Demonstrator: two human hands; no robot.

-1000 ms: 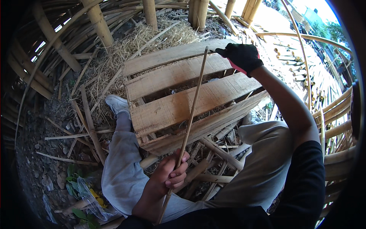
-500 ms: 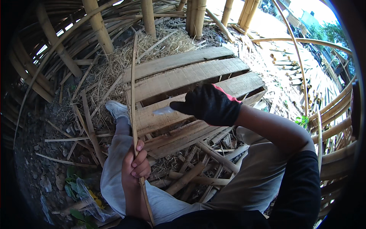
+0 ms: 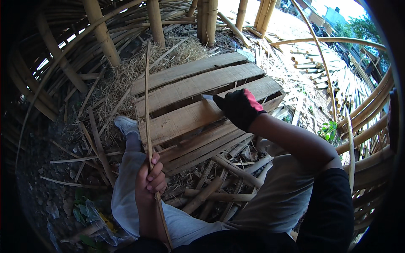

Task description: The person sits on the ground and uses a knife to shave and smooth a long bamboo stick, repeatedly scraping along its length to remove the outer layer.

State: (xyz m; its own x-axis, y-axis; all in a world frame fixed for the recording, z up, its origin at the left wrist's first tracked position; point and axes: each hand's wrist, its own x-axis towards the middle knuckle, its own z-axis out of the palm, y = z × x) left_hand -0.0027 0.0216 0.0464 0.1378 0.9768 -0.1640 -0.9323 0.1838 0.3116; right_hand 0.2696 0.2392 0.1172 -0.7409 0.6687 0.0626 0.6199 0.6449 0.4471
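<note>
My bare left hand (image 3: 152, 177) is closed around a long, thin bamboo strip (image 3: 147, 101). The strip stands nearly upright in the picture, running from beside my left forearm up past the left end of the slatted wooden platform (image 3: 168, 126). My right hand (image 3: 241, 109) wears a black and red glove and grips a knife, whose handle the fingers hide. Only the pale knife blade (image 3: 207, 98) shows, pointing left above the slats and apart from the strip.
Dry shavings (image 3: 177, 50) heap up behind the platform, near upright bamboo poles (image 3: 156, 23). Cut bamboo pieces (image 3: 204, 196) lie between my legs. Loose strips (image 3: 99, 143) and a clear plastic bag (image 3: 99, 223) are on the ground at left. A bent bamboo pole (image 3: 322, 63) rises at right.
My right hand has moved right and slightly farther away with the knife, widening the gap to the strip. My left hand keeps its hold. The whole view has shifted slightly.
</note>
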